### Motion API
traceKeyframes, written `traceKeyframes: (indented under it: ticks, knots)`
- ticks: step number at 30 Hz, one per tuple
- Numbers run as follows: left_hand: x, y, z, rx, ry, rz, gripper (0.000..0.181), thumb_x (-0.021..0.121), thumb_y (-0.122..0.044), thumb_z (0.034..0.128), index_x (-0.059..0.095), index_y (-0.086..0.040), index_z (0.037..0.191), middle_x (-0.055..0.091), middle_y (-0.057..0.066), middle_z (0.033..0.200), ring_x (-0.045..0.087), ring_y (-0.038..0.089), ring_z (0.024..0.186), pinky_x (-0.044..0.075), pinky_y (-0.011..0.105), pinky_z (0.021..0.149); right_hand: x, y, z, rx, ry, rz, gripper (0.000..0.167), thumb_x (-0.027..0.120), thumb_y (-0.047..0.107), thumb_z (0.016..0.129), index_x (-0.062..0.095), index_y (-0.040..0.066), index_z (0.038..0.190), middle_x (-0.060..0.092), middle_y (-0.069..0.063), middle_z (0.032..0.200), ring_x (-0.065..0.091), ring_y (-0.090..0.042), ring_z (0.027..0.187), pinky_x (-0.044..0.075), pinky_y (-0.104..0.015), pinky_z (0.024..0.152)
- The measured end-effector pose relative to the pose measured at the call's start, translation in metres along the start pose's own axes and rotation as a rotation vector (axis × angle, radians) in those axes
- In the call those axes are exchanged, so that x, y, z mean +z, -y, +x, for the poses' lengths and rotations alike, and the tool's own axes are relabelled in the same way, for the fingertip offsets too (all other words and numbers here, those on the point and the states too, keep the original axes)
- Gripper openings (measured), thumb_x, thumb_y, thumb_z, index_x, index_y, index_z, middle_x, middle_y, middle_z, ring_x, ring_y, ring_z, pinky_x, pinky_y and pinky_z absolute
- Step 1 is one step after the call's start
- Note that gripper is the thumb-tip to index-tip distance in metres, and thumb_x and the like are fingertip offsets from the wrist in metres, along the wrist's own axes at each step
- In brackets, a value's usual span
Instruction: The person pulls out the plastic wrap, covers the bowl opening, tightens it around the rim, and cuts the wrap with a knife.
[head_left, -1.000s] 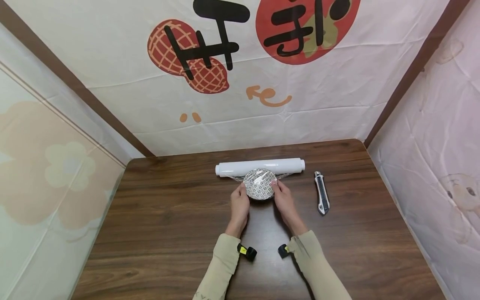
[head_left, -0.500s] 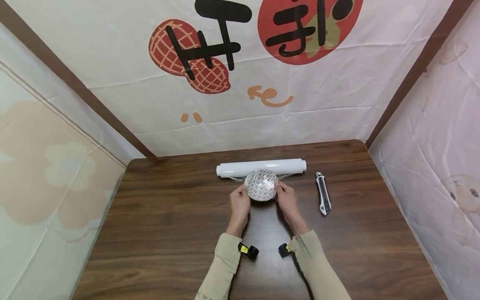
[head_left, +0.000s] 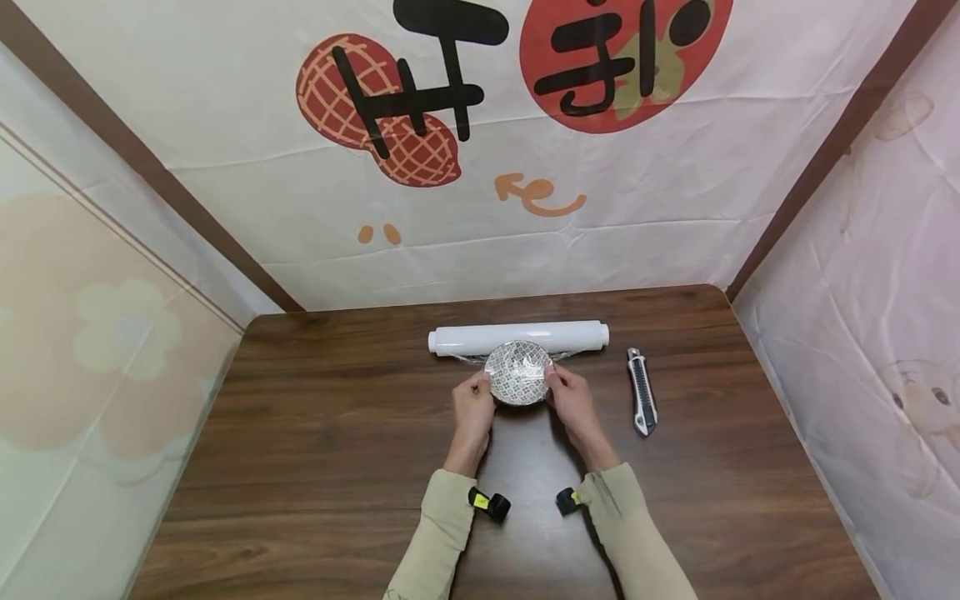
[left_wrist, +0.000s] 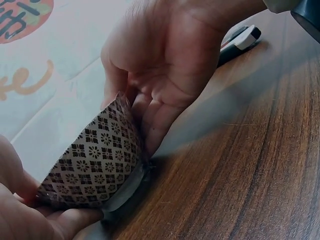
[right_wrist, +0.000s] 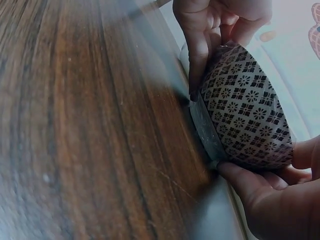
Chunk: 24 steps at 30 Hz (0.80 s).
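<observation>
A small bowl (head_left: 517, 373) with a dark floral lattice pattern stands on the table, clear cling film stretched over its top. My left hand (head_left: 472, 408) grips its left side and my right hand (head_left: 573, 406) its right side, thumbs near the rim. In the left wrist view, film clings to the wall of the bowl (left_wrist: 95, 165), and fingers reach down towards its pale foot. From the right wrist, the bowl (right_wrist: 245, 110) shows between both hands. Just behind it lies a white roll of cling film (head_left: 517, 337), with loose crumpled film between roll and bowl.
A grey and black utility knife (head_left: 642, 392) lies to the right of the bowl. The brown wooden table (head_left: 322, 467) meets a printed cloth wall (head_left: 315, 225) at the back, with further cloth walls at both sides.
Both hands keep hold of the bowl at its sides, with the fingers shifting only slightly near the rim. The bowl, roll and knife stay in place; the head view moves a little.
</observation>
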<state>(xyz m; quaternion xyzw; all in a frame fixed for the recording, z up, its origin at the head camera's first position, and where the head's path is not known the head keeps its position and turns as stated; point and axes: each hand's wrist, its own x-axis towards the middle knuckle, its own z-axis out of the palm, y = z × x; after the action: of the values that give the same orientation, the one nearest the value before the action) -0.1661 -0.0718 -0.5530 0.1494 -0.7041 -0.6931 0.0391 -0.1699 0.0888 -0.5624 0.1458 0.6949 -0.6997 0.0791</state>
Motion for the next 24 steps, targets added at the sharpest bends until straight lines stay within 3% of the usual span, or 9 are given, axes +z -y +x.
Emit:
traceKeyframes:
  ticks: [4,6,7,8,11,13,15,19,24]
  knots:
    - [0.0,0.002,0.0,-0.006,-0.004,-0.008,0.033,0.05,-0.006,0.108,0.067,0.009,0.132,0.07,0.024,0.133,0.066,0.018,0.123,0.056,0.034,0.104,-0.001,-0.002,0.001,0.012,-0.002,0.016,0.046,0.051,0.024,0.111,0.053,0.002,0.152,0.052,-0.02,0.158,0.056,-0.026,0.133,0.051,-0.042,0.111]
    - [-0.001,0.002,-0.001,-0.03,-0.01,-0.011,0.033,0.052,-0.008,0.108,0.069,0.007,0.132,0.076,0.023,0.114,0.069,0.01,0.094,0.058,0.025,0.083,-0.002,-0.002,0.001,0.025,0.02,0.047,0.047,0.051,0.024,0.111,0.051,0.002,0.153,0.049,-0.021,0.16,0.054,-0.03,0.138,0.049,-0.047,0.115]
    - [-0.001,0.002,-0.001,-0.044,-0.016,-0.009,0.033,0.053,-0.01,0.108,0.069,0.005,0.132,0.076,0.021,0.112,0.065,0.007,0.081,0.055,0.022,0.074,-0.003,-0.002,0.002,0.026,0.034,0.058,0.049,0.052,0.024,0.111,0.049,0.001,0.154,0.047,-0.021,0.162,0.053,-0.032,0.141,0.048,-0.049,0.117]
    - [-0.002,0.002,0.0,-0.057,-0.017,-0.004,0.033,0.053,-0.012,0.1084,0.069,0.004,0.133,0.076,0.02,0.112,0.062,0.004,0.079,0.052,0.019,0.071,-0.004,-0.002,0.002,0.028,0.047,0.07,0.049,0.052,0.024,0.111,0.048,0.0,0.155,0.046,-0.022,0.162,0.052,-0.034,0.143,0.046,-0.051,0.118]
    - [-0.004,0.001,0.001,-0.102,0.012,0.003,0.038,0.054,-0.02,0.1103,0.065,0.002,0.139,0.073,0.022,0.121,0.071,0.013,0.089,0.059,0.025,0.079,-0.008,0.001,0.003,0.02,0.067,0.062,0.053,0.052,0.026,0.112,0.045,-0.001,0.157,0.048,-0.025,0.16,0.052,-0.038,0.143,0.044,-0.052,0.12]
    - [-0.005,0.001,0.001,-0.123,0.036,0.002,0.041,0.053,-0.024,0.1113,0.062,0.001,0.143,0.065,0.021,0.144,0.069,0.022,0.122,0.058,0.035,0.102,-0.011,0.003,0.002,0.008,0.075,0.046,0.055,0.053,0.027,0.111,0.044,-0.002,0.157,0.05,-0.026,0.157,0.053,-0.037,0.142,0.044,-0.051,0.12]
    - [-0.007,0.002,0.001,-0.136,0.064,-0.003,0.044,0.052,-0.027,0.1117,0.059,-0.001,0.147,0.06,0.021,0.15,0.058,0.029,0.141,0.051,0.045,0.115,-0.016,0.005,-0.001,-0.004,0.09,0.017,0.057,0.057,0.024,0.109,0.042,-0.002,0.158,0.051,-0.026,0.157,0.054,-0.037,0.142,0.045,-0.049,0.121]
    - [-0.015,0.005,-0.002,-0.11,0.14,0.02,0.053,0.063,-0.028,0.107,0.053,-0.004,0.153,0.057,0.021,0.153,0.055,0.032,0.144,0.05,0.045,0.116,-0.026,0.004,-0.006,-0.043,0.183,-0.032,0.072,0.071,0.013,0.1,0.036,0.0,0.161,0.044,-0.026,0.162,0.047,-0.04,0.149,0.043,-0.045,0.12]
    - [-0.033,0.012,-0.003,-0.014,0.344,-0.024,0.078,0.08,-0.007,0.092,0.041,0.001,0.159,0.051,0.028,0.156,0.055,0.039,0.142,0.055,0.033,0.106,-0.035,-0.005,-0.007,-0.079,0.275,-0.084,0.081,0.077,0.017,0.097,0.033,0.01,0.164,0.041,-0.019,0.165,0.045,-0.036,0.151,0.042,-0.042,0.12]
